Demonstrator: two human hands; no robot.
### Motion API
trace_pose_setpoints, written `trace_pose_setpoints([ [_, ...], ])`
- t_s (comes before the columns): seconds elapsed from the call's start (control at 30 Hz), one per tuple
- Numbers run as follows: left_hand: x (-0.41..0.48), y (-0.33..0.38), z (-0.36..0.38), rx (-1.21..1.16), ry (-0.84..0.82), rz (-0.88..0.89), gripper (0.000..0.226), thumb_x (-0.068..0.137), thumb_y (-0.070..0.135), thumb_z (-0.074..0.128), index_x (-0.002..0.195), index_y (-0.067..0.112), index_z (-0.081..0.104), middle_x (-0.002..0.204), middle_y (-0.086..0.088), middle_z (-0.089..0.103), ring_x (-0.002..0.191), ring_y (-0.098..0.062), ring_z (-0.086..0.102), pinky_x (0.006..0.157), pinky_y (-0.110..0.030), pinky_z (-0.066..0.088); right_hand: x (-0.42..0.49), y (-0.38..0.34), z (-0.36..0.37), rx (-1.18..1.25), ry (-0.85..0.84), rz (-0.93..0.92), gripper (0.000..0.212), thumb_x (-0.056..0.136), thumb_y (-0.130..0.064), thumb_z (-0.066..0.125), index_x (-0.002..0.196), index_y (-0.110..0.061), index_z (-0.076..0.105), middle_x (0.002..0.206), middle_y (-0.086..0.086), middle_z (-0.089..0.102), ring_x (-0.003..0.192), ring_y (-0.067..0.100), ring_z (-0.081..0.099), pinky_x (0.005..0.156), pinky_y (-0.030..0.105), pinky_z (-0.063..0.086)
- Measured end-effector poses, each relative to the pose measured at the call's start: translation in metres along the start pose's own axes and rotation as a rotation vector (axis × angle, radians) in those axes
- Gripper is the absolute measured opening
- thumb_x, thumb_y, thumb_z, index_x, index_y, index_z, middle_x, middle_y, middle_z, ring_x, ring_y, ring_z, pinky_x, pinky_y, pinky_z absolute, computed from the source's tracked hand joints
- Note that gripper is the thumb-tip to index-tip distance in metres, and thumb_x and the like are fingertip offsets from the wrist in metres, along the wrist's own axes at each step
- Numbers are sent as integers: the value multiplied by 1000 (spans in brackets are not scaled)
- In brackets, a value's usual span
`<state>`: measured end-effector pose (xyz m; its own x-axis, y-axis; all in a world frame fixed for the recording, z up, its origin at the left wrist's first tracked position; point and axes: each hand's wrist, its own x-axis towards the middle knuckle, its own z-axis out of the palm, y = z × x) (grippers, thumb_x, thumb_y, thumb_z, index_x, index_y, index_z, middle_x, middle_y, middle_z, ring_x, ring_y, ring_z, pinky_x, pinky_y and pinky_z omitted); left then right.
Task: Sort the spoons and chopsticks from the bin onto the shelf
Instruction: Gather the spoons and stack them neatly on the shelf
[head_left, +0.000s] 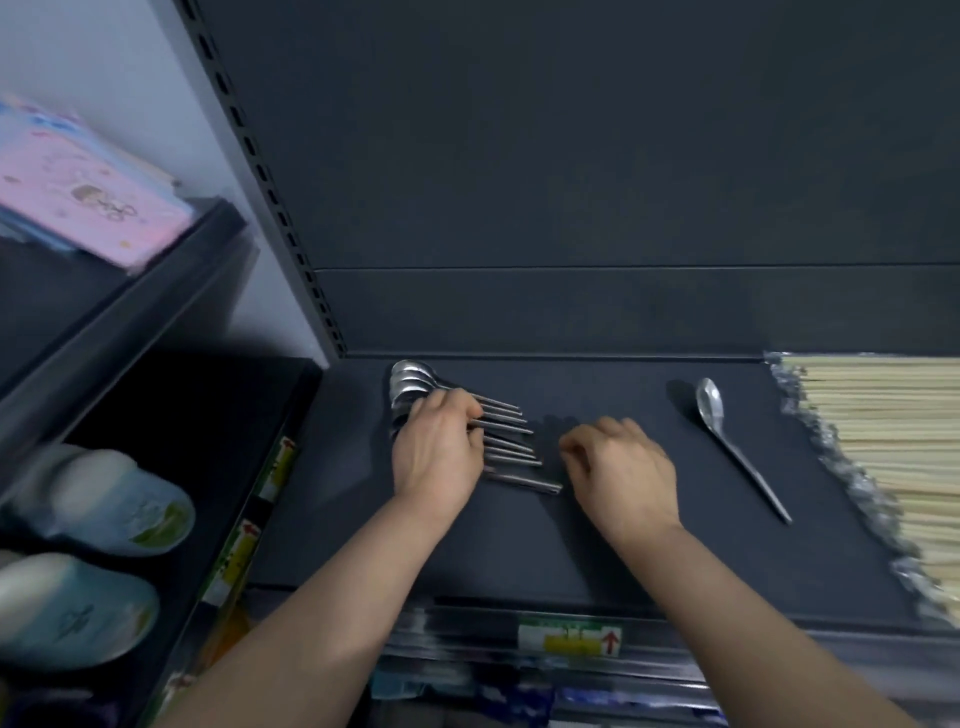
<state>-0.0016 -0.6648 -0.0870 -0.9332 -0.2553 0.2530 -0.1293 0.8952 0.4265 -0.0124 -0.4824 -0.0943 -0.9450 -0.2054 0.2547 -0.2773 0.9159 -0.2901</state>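
- While fanned out at the left of the shelf (623, 545), a row of spoons (511, 441) is seen; at least six handles are counted.
- Row is gripped by the curled left hand (436, 457).
- Nothing is held by the loosely curled right hand (618, 467), just beside the handle tips.
- One lone spoon (737, 447) is laid well apart, right.
- One wrapped chopstick bundle (883, 441) is stacked far right.

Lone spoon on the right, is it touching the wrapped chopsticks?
Apart. The head view shows a strip of bare shelf between the lone spoon and the wrapped chopsticks along its whole length.
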Motion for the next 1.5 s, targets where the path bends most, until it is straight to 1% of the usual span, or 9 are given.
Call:
trace_pose_setpoints([
  [0.17, 9, 55, 28, -80, -167, 130, 15, 87, 21, 65, 102, 24, 63, 100, 8, 66, 101, -14, 59, 79, -28, 46, -8, 62, -14, -140, 18, 203, 27, 85, -13, 62, 110, -18, 69, 104, 6, 65, 100, 32, 56, 75, 40, 44],
  [0.27, 12, 86, 45, -109, -267, 169, 15, 88, 22, 64, 103, 23, 64, 99, 10, 68, 101, -13, 60, 81, -30, 49, -15, 90, -22, -221, -55, 317, 45, 93, -17, 49, 138, -21, 46, 137, 1, 49, 122, 26, 44, 92, 41, 39],
  [0.37, 13, 111, 60, -109, -349, 174, 16, 90, 25, 63, 106, 24, 62, 103, 10, 68, 104, -15, 60, 86, -33, 50, -23, 110, -28, -197, -113, 393, 53, 95, -13, 42, 147, -20, 32, 150, -4, 37, 133, 23, 36, 100, 40, 36],
  [0.53, 19, 144, 84, -153, -458, 92, 39, 93, 39, 57, 124, 16, 54, 109, 1, 71, 110, -23, 60, 87, -36, 49, -28, 129, -31, -96, -120, 236, 59, 87, 0, 42, 138, -28, 49, 136, -8, 53, 114, 23, 46, 83, 32, 39],
  [0.7, 27, 159, 95, -185, -419, 16, 21, 93, 26, 51, 106, 13, 62, 103, -9, 69, 101, -30, 61, 78, -34, 46, -26, 137, -28, 35, -106, 114, 50, 80, 2, 53, 117, -29, 68, 119, -4, 67, 93, 28, 56, 74, 36, 49],
  [0.83, 35, 152, 84, -327, -308, -91, 15, 91, 17, 50, 95, 14, 64, 92, -9, 71, 92, -30, 64, 80, -39, 51, -20, 129, -38, 201, -57, 227, 22, 92, -23, 56, 112, -28, 63, 105, -6, 66, 98, 21, 58, 78, 34, 47],
  [0.97, 35, 120, 59, -314, -202, -122, 12, 94, 19, 51, 95, 17, 63, 91, -6, 70, 91, -28, 63, 80, -41, 51, -6, 97, -41, 327, -82, 221, 12, 93, -23, 55, 105, -25, 60, 102, -7, 65, 94, 17, 61, 75, 33, 49],
  [1.13, 21, 66, 24, -215, -106, -181, 11, 96, 26, 50, 96, 20, 59, 91, -3, 69, 90, -29, 62, 79, -43, 50, 3, 47, -29, 337, -211, 117, 25, 91, -25, 59, 116, -26, 55, 103, -13, 69, 99, 15, 62, 79, 31, 49],
  [1.5, -23, -38, -25, -56, -55, -245, 4, 90, 30, 64, 92, 28, 67, 90, 9, 70, 92, -17, 61, 76, -37, 52, 0, -41, 4, 170, -315, -82, 18, 89, -25, 60, 107, -29, 61, 112, -9, 64, 104, 18, 60, 81, 29, 46],
])
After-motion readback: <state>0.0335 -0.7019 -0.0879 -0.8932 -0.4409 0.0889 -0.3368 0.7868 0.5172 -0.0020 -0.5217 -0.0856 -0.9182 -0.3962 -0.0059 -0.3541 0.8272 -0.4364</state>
